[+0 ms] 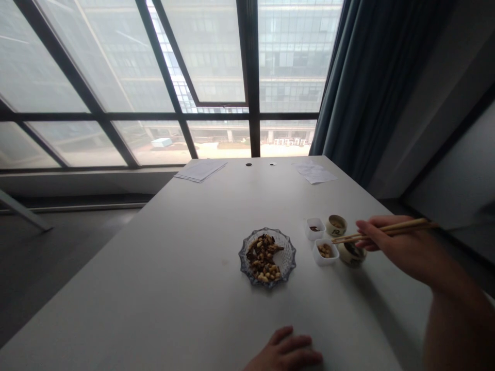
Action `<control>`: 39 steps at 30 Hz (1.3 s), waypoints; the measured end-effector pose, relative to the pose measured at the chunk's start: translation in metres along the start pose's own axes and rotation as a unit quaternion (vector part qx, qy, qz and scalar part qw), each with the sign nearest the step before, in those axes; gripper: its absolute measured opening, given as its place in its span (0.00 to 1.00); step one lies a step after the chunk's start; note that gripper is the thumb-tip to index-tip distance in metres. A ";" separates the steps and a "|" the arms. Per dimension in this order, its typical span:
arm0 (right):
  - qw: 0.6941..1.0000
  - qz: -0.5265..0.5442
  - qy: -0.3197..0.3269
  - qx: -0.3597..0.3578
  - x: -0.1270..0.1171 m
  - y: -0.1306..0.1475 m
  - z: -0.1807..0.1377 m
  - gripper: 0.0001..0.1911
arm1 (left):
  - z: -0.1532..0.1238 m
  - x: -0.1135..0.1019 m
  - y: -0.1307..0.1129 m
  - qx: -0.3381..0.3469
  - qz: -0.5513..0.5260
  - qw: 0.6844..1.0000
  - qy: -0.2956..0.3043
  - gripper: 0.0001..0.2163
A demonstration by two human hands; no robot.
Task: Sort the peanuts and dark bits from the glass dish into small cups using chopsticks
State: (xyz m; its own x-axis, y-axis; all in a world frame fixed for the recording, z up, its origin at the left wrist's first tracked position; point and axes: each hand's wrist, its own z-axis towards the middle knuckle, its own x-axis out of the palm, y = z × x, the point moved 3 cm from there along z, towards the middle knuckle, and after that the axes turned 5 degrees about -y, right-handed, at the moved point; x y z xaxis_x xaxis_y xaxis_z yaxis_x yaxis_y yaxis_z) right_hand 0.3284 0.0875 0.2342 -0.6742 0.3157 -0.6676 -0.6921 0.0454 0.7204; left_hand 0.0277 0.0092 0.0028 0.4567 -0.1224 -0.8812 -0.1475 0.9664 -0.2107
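Note:
My right hand point(390, 242) grips a pair of chopsticks point(404, 225), their tips over the edge of a small white cup point(325, 252) that holds some nut-like pieces. Behind that cup stands another white cup point(314, 228) with a few dark bits in it. A round ceramic cup point(335, 224) with a dark mark is beside them. Partly hidden under my right hand is a second ceramic cup point(351, 255). A scalloped glass dish point(285, 257) holds a mix of nuts and dark pieces point(265, 257). My left hand point(288, 353) rests on the table near the dish, fingers spread.
The white table point(174, 278) reaches to the windows. Stacked papers point(201, 170) lie at its far left, more papers point(315, 171) at its far right. Between them are two small round holes in the tabletop. A dark curtain point(359, 98) hangs at the right.

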 end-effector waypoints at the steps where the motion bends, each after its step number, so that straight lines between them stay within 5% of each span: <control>1: 1.000 0.001 0.005 -0.002 0.002 0.000 0.001 0.23 | 0.000 0.000 0.000 0.000 0.004 1.000 0.000 0.08; 20: 0.998 0.039 -0.014 -0.037 0.016 0.020 -0.002 0.22 | -0.001 0.005 0.002 -0.004 0.004 1.000 -0.009 0.12; 30: 0.982 0.119 0.131 -0.065 0.095 0.041 -0.012 0.21 | -0.004 0.013 0.002 -0.019 -0.004 1.000 -0.010 0.16; 39: 0.968 0.164 0.175 -0.072 0.148 0.032 -0.017 0.22 | -0.005 0.015 0.002 -0.033 -0.055 0.998 -0.010 0.16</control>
State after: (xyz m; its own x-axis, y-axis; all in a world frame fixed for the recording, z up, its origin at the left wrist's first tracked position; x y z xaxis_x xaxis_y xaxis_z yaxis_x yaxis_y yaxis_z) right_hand 0.2021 0.1199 0.1553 -0.8921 -0.0518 -0.4489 -0.4381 -0.1440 0.8873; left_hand 0.0302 0.0085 -0.0131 0.4905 -0.2225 -0.8426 -0.1526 0.9300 -0.3344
